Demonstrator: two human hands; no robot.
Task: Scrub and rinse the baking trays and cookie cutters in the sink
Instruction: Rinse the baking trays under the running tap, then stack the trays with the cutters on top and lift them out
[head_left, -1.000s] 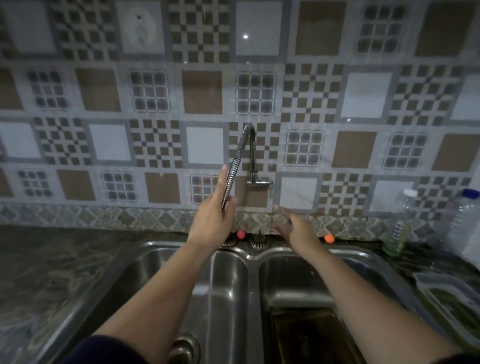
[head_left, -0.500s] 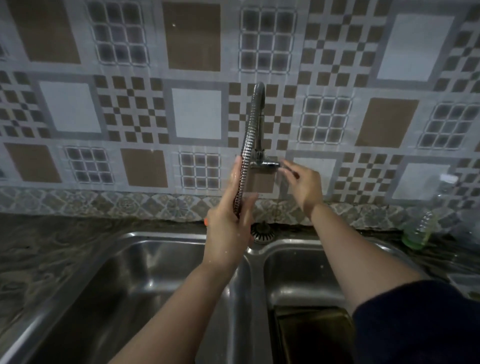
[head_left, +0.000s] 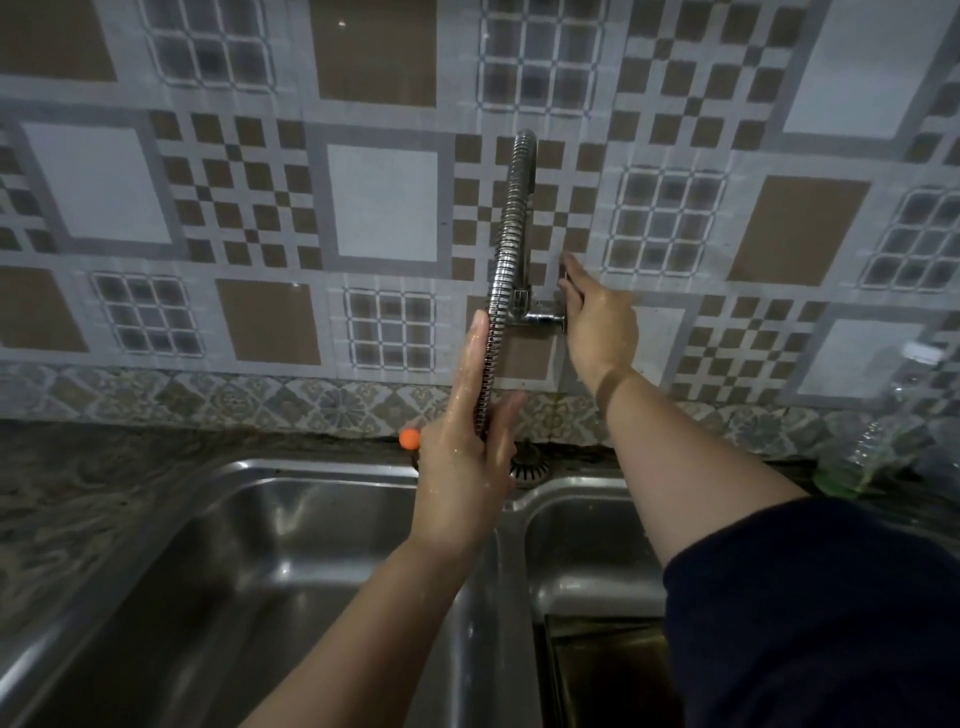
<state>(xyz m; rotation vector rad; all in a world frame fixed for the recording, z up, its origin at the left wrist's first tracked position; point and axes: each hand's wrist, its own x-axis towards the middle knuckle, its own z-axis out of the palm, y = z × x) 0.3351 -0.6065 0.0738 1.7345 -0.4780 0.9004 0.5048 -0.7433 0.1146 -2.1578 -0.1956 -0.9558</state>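
Where sleeve (head_left: 810, 613) overlaps, dark tray (head_left: 602, 670) half-hidden.

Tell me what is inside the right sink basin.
A dark rectangular baking tray lies at the bottom of the right basin of the sink. The right forearm and its dark sleeve cover the tray's right part, so anything else in there is hidden.
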